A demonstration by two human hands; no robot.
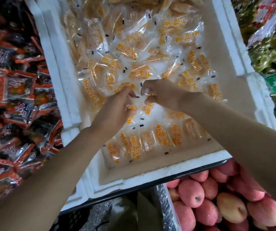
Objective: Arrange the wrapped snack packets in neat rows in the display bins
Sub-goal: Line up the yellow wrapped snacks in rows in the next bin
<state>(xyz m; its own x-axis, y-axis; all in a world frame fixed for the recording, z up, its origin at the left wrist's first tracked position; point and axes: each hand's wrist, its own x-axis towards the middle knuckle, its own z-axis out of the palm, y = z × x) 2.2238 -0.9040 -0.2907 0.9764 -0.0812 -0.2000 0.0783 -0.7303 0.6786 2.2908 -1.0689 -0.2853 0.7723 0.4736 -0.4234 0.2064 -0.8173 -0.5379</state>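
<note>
Nearest lie red apples (192, 194), below the front rim of the white foam bin (150, 174). Inside, against the front wall, a row of orange-printed snack packets (150, 139) sits side by side. Over mid-bin, my left hand (117, 107) curls its fingers round a clear packet (131, 107). My right hand (162, 94), just beside it, pinches a clear wrapper (146, 92). Beyond, loose packets (134, 47) lie jumbled. Red-and-black packets (17, 97) fill the neighbouring left bin.

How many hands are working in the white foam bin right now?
2. The left hand is over the middle of the white foam bin, gripping an orange-printed packet. The right hand is right beside it, pinching a clear wrapper. No others show.
</note>
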